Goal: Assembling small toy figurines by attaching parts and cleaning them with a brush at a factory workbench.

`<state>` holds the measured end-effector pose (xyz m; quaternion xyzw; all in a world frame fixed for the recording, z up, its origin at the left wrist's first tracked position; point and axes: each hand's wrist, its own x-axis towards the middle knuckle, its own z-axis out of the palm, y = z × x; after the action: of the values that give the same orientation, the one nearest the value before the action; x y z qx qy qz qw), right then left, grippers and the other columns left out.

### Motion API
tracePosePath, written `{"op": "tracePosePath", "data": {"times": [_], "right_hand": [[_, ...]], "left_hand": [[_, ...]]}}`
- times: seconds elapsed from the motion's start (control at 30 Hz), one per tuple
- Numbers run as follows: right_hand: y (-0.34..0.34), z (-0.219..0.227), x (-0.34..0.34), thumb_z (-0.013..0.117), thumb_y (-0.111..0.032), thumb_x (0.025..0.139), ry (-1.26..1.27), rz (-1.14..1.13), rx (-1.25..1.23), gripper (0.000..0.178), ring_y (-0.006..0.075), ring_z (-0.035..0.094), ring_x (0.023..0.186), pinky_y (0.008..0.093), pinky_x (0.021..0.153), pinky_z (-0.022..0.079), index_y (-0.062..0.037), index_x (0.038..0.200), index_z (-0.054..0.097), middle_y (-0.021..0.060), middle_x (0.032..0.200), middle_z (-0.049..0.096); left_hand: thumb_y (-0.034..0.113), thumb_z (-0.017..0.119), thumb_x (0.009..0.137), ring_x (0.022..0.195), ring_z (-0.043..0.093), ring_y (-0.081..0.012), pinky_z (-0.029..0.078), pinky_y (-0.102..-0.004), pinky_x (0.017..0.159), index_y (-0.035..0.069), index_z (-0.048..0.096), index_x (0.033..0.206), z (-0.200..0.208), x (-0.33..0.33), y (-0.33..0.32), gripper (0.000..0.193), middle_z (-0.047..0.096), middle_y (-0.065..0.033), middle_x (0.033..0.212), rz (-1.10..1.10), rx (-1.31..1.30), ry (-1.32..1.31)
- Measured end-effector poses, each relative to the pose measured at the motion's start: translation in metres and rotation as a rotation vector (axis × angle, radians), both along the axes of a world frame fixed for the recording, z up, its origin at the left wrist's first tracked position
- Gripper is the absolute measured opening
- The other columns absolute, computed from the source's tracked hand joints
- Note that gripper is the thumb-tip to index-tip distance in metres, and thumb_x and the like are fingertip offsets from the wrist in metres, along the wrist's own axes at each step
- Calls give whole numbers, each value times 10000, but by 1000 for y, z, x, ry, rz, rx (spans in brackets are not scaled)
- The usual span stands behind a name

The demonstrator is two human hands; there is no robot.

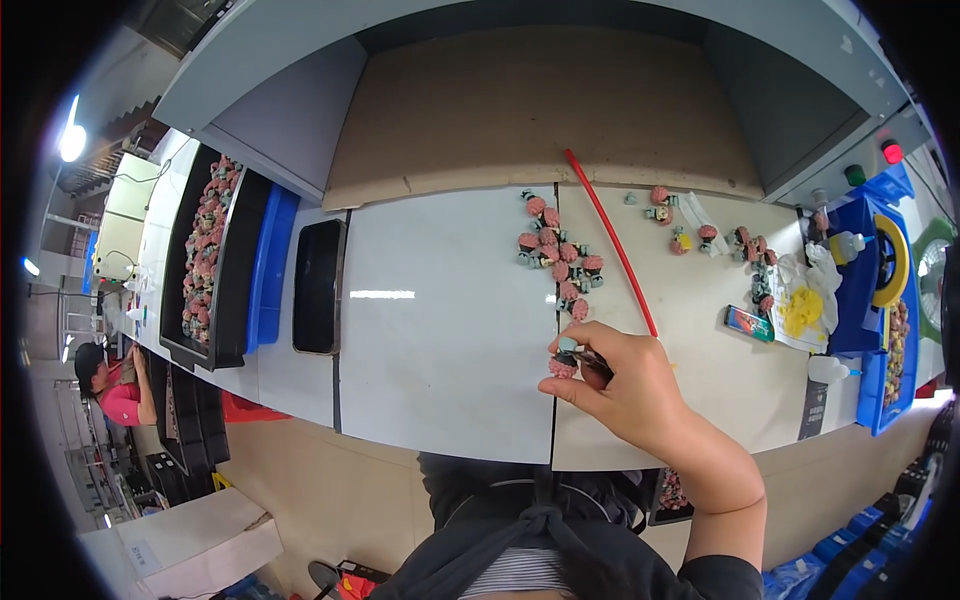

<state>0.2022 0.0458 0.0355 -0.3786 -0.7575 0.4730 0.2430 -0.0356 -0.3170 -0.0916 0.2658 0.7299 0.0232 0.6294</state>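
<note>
Above the front part of the white worktable (440, 350), my right hand (630, 385) is closed, pinching a small figurine (563, 367) between thumb and fingers. The figurine has a bumpy pink part below and a pale green part above. Something dark shows among my curled fingers, too covered to name. Just beyond the hand lies a loose cluster of similar pink and grey-green figurines (548, 238). A red stick (612, 245) rests slantwise to the right of that cluster. My left hand is out of the picture.
More figurines (750, 245) lie at the right, by a crumpled plastic bag with yellow bits (802, 310). At left stand a black phone (319, 287) and a black tray (172, 335) full of figurines. Blue bins (870, 395) hold the right edge. A co-worker (115, 390) is far left.
</note>
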Motion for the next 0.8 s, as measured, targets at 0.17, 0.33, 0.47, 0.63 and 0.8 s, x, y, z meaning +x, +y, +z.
{"op": "tracePosePath", "data": {"times": [0.17, 0.33, 0.47, 0.63, 0.8], "right_hand": [[0, 2, 3, 752, -151, 657, -9, 1, 14, 365, 101, 333, 451, 231, 431, 311, 12, 929, 570, 18, 497, 379], [-1, 2, 2, 753, -163, 658, 29, -1, 48, 366, 102, 340, 447, 239, 426, 316, 12, 925, 572, 23, 494, 390], [0, 4, 3, 716, -252, 687, -45, 16, 60, 337, 198, 556, 489, 273, 477, 445, -15, 880, 574, 85, 604, 585], [1, 0, 3, 718, -252, 684, -52, 9, 90, 337, 195, 551, 480, 274, 468, 439, -16, 879, 575, 76, 584, 574], [3, -2, 2, 757, -188, 650, -14, -22, 84, 360, 111, 376, 436, 233, 432, 335, -7, 901, 573, 31, 502, 434]], "left_hand": [[145, 611, 753, 811, 602, -181, 477, -308, 739, -43, 580, 941, -8, -3, 5, 268, 636, -123, 900, -1, 36, -22], [146, 610, 755, 812, 602, -182, 477, -309, 739, -42, 580, 941, -20, -10, 8, 266, 637, -122, 900, -7, 47, -50], [148, 608, 757, 813, 602, -183, 476, -309, 739, -40, 580, 941, -30, -19, 10, 264, 637, -122, 900, -3, 54, -58], [149, 606, 760, 813, 602, -185, 476, -310, 739, -38, 580, 941, -43, -30, 10, 262, 638, -121, 901, 8, 52, -73], [151, 605, 763, 814, 603, -186, 475, -310, 738, -37, 581, 941, -57, -41, 6, 260, 639, -121, 901, 27, 50, -83]]}}
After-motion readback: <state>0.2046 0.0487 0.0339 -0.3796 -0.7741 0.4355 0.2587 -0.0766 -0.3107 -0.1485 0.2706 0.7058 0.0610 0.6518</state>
